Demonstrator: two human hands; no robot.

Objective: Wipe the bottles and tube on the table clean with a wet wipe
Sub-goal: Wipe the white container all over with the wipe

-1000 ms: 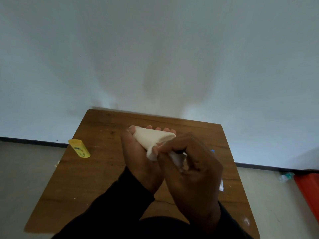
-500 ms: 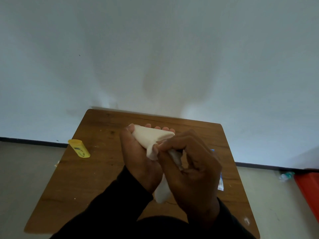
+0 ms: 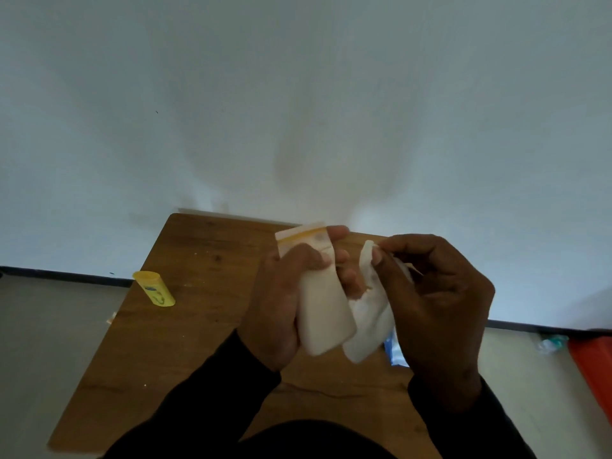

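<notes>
Left hand (image 3: 281, 303) is wrapped round the white tube (image 3: 319, 293): thumb across the front face, fingertips (image 3: 337, 232) curled over from the far side, crimped end w/ orange stripe pointing away from the body, rounded cap end toward it. Tube is held up off the table (image 3: 205, 293), tilted slightly.

Right hand (image 3: 437, 303) is curled, thumb and forefinger pinching the top edge of the wet wipe (image 3: 369, 323). Wipe hangs crumpled just right of the left hand's fingers, lying against the tube's right edge; whether it's pressed on cannot be told.

Step in hand, as judged: tube is being wiped. To be done well:
- wipe should be bunched into a pad behind 2–3 fingers, not dangled from a pinch — more contact area
- strokes run from crimp end down to cap end, full length
- tube to be rotated in the left grip so the faces under thumb and fingers get covered too
- grip kept light; a soft tube will likely squash and could push product out at the cap if squeezed

Yellow bottle (image 3: 154, 288) lies on its side well left of the left hand, near the table's left edge, nothing touching it — prob. next or already done, can't be told. Blue-white packet (image 3: 394, 354) is partly hidden under the right hand, prob. the wipes pack.
</notes>
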